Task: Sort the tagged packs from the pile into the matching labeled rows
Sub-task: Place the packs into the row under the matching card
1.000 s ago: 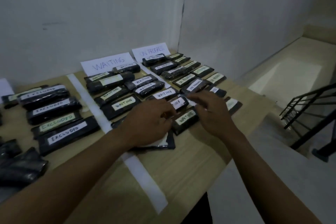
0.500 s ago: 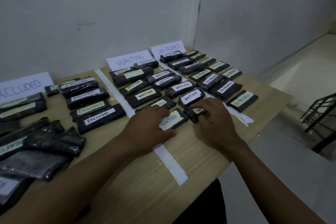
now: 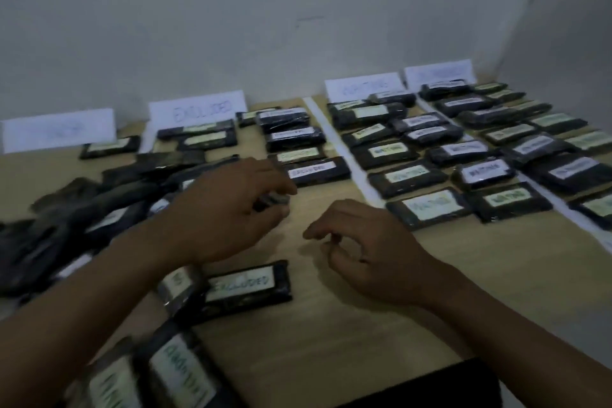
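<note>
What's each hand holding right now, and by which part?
Left hand pinches a dark pack at one end, between thumb and fingers; the rest is hidden under the hand. Right hand holds nothing, fingers loosely curled.

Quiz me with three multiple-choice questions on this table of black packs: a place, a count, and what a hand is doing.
1. Where does the black plastic-wrapped pack tagged EXCLUDED nearest the person lie?
A) in the WAITING row
B) on the wooden table's near part, short of the sorted rows
C) on the floor

2. How many white paper signs stand along the grey wall?
A) two
B) four
C) six

3. What is the right hand doing?
A) gripping a pack
B) pressing a sign
C) loosely curled, holding nothing

1 B: it lies close to the person, before the rows.
2 B: four white sheets stand behind the rows.
3 C: nothing sits between its bent fingers, while the left hand pinches a dark pack.
</note>
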`<action>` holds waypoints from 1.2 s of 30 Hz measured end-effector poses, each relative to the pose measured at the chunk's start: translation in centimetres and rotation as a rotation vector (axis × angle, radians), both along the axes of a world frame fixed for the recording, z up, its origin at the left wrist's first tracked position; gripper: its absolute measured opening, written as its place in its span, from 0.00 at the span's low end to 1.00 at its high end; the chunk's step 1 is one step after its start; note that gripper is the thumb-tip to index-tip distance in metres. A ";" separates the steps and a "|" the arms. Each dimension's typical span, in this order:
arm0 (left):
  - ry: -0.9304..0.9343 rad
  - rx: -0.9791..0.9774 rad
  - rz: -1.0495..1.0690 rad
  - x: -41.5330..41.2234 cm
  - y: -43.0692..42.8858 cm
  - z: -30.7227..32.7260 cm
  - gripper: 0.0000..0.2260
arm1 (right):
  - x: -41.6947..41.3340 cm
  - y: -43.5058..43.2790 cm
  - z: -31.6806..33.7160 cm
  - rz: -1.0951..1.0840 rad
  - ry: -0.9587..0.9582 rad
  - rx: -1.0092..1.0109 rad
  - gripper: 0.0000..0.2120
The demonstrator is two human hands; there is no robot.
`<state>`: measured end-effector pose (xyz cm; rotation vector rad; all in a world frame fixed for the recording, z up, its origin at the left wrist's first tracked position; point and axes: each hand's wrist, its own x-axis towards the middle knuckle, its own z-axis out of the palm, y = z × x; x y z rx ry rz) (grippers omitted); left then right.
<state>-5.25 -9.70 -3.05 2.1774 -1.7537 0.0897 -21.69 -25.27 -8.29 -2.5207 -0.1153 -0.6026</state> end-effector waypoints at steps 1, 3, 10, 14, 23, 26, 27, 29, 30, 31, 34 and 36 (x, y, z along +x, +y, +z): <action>0.008 -0.012 0.028 0.3 1.9 -0.1 0.15 | 0.7 1.1 0.0 0.073 0.030 -0.002 0.12; 0.009 -0.033 0.100 0.9 5.1 -0.8 0.15 | 2.1 2.9 0.0 0.175 0.079 -0.073 0.16; -0.008 -0.045 0.308 2.6 9.5 -5.0 0.15 | 4.6 4.6 -1.5 0.224 0.228 -0.181 0.24; -0.062 -0.099 0.334 2.8 8.5 -6.3 0.14 | 3.7 3.2 -1.6 0.179 0.220 -0.119 0.22; -0.115 -0.147 0.357 2.8 8.1 -6.8 0.10 | 2.1 -4.5 1.5 -0.162 0.093 -0.143 0.19; -0.136 -0.149 0.384 2.7 8.0 -6.9 0.08 | 3.9 -6.4 1.1 -0.251 0.215 -0.245 0.17; -0.140 -0.149 0.386 2.7 8.0 -6.9 0.07 | 4.5 -6.6 0.7 -0.269 0.256 -0.262 0.17; -0.145 -0.149 0.390 2.7 8.0 -7.0 0.07 | 5.1 -6.7 0.1 -0.291 0.305 -0.264 0.18; -0.148 -0.151 0.394 2.7 8.0 -7.0 0.07 | 5.2 -6.6 -0.1 -0.296 0.303 -0.272 0.19; -0.148 -0.152 0.398 2.7 8.1 -7.0 0.07 | 5.2 -6.5 -0.2 -0.299 0.278 -0.291 0.19; -0.143 -0.154 0.402 2.6 8.1 -7.0 0.06 | 5.6 -5.5 0.3 -0.287 0.113 -0.305 0.22; -0.142 -0.153 0.403 2.6 8.1 -7.0 0.05 | 6.5 -4.1 0.9 -0.212 0.058 -0.279 0.22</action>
